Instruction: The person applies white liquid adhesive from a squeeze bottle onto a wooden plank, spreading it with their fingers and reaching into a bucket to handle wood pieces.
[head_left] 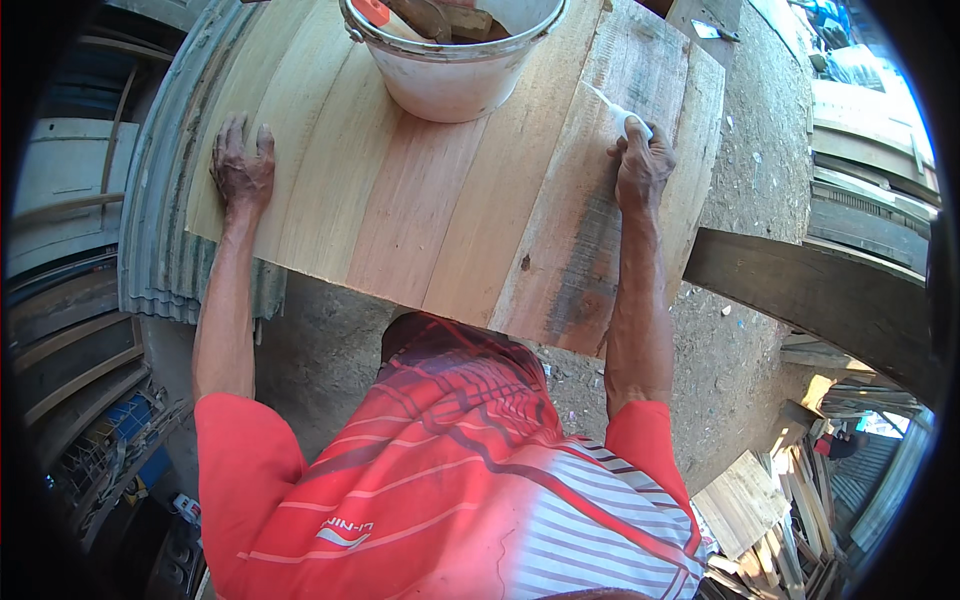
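A panel of wooden boards (400,220) lies in front of me, its planks edge to edge in pale, pinkish and dark-stained wood. My left hand (243,165) rests on its left side, fingers apart and holding nothing. Over the right part, my right hand (645,165) is closed around a small white squeeze bottle (628,121). The bottle's thin nozzle points up and left, close to a seam between two planks. I cannot tell whether anything flows from its tip. Part of the bottle is hidden by my fingers.
A whitish bucket (450,85) stands on the panel's far middle, with an orange-handled tool (385,15) and wood pieces inside. Corrugated sheets (150,220) lie along the left. A dark beam (810,285) juts out at right. Scrap wood (745,505) is heaped at lower right.
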